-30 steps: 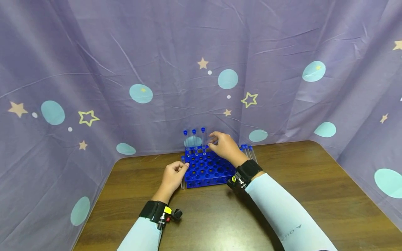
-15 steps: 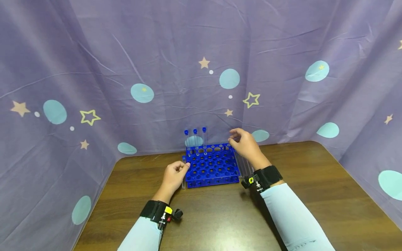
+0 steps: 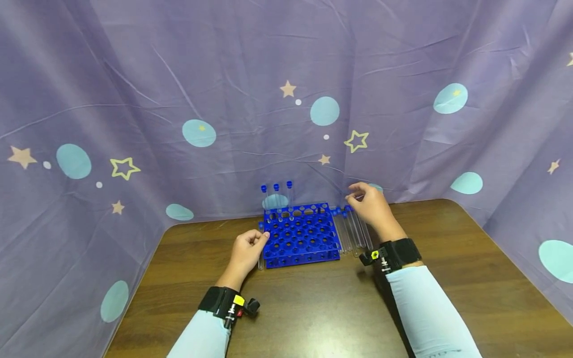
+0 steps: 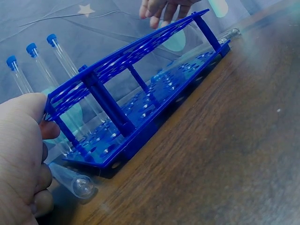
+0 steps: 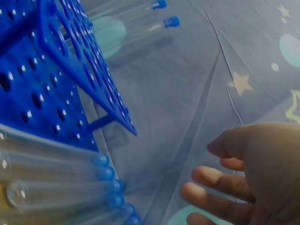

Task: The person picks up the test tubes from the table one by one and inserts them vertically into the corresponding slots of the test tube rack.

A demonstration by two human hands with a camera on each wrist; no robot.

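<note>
My left hand (image 3: 246, 252) grips the left edge of a blue test tube rack (image 3: 302, 241), the thumb at its top corner in the left wrist view. Three clear test tubes with blue caps (image 3: 289, 185) stand upright in the rack's back row at the left. My right hand (image 3: 370, 205) is raised past the rack's right end, holding nothing, its fingers loosely bent. Below and beside it several capped test tubes (image 5: 61, 180) lie side by side on the table, caps toward the curtain. One more tube (image 4: 77, 183) lies by my left fingers at the rack's left end.
The wooden table (image 3: 304, 308) reaches a purple curtain (image 3: 250, 74) close behind the rack. Its rounded back corners show at left and right. Both wrists wear black straps with cameras.
My right hand has moved right, from above the rack's back row to over the loose tubes, uncovering the rack's right half. The left hand stays at the rack's edge.
</note>
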